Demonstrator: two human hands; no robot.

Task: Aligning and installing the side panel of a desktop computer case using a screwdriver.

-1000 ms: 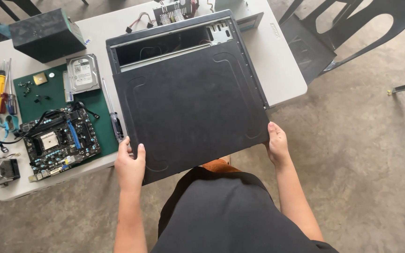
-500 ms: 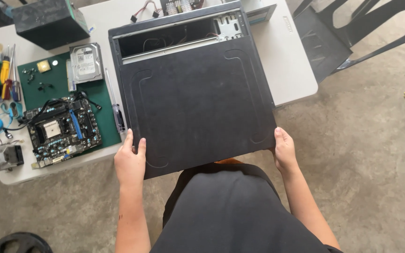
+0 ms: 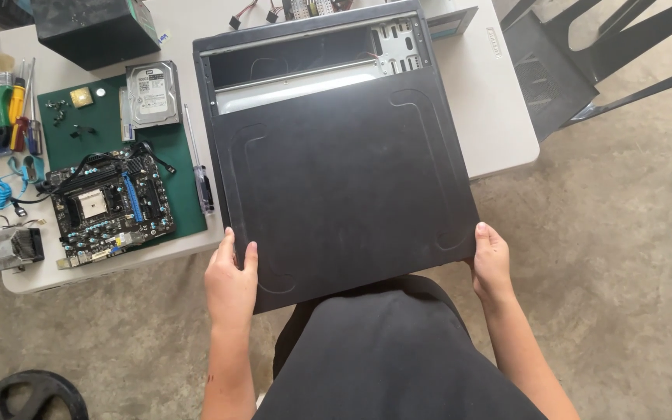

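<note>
Two hands, left hand (image 3: 231,281) and right hand (image 3: 491,263), each keep a closed grip on the flat black metal side panel (image 3: 344,187) over the computer case (image 3: 305,54) on the white bench (image 3: 499,117).

1. The floor (image 3: 624,257) is rough, mottled grey-brown concrete, bare on the right and along the near edge.
2. A white surface (image 3: 499,117) with rounded corners fills the far left and middle; its right end stops short of the chair.
3. A dark plastic chair (image 3: 561,70) stands at the far right, just beside the surface's right end, its thin legs slanting over the floor.
4. A black round object (image 3: 29,397) lies on the floor at the near left corner, partly cut off.
5. Light is even and soft, like daylight, with faint shadows under the surface's edge.
</note>
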